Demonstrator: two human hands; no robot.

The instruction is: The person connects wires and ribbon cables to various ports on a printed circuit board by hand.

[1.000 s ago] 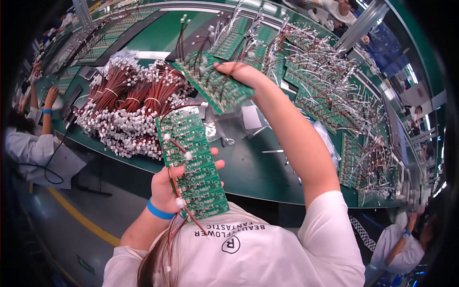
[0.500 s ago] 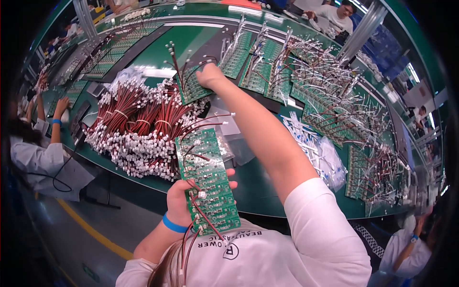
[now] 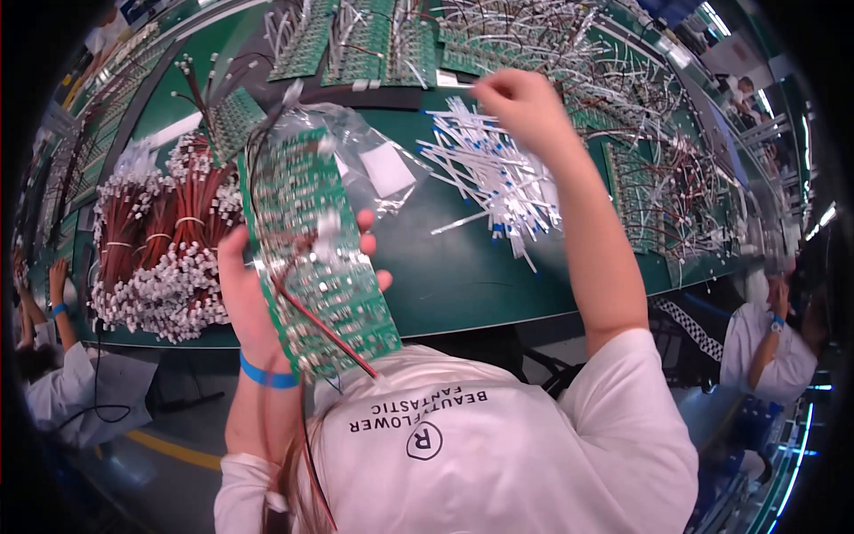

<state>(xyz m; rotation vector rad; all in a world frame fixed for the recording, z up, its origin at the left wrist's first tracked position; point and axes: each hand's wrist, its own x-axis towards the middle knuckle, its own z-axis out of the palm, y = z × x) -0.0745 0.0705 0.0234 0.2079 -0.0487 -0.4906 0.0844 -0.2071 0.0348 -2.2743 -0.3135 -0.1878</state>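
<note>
A long green circuit board panel (image 3: pixel 325 267) is tilted in front of my chest, with small parts in rows and red and black wires on it. My left hand (image 3: pixel 249 298), with a blue wristband, grips it by its long edges. My right hand (image 3: pixel 529 107) hovers over the far end of a loose pile of white flat cables with blue ends (image 3: pixel 498 182). Its fingers are curled closed and slightly blurred; whether anything is between them is hidden. Behind the held panel's upper end lies another green board (image 3: pixel 233 125) with upright dark wires.
Bundled red-black wires with white connectors (image 3: pixel 165 254) are heaped at left. A clear plastic bag (image 3: pixel 378 165) lies in the middle of the green table (image 3: pixel 431 298). Wired boards (image 3: pixel 369 44) line the far side, more (image 3: pixel 658 196) the right. Other people sit at left and right.
My right hand has left the board at the far left and swung right to above the white cables. The held panel has risen and tilted with my left hand. The view has shifted right.
</note>
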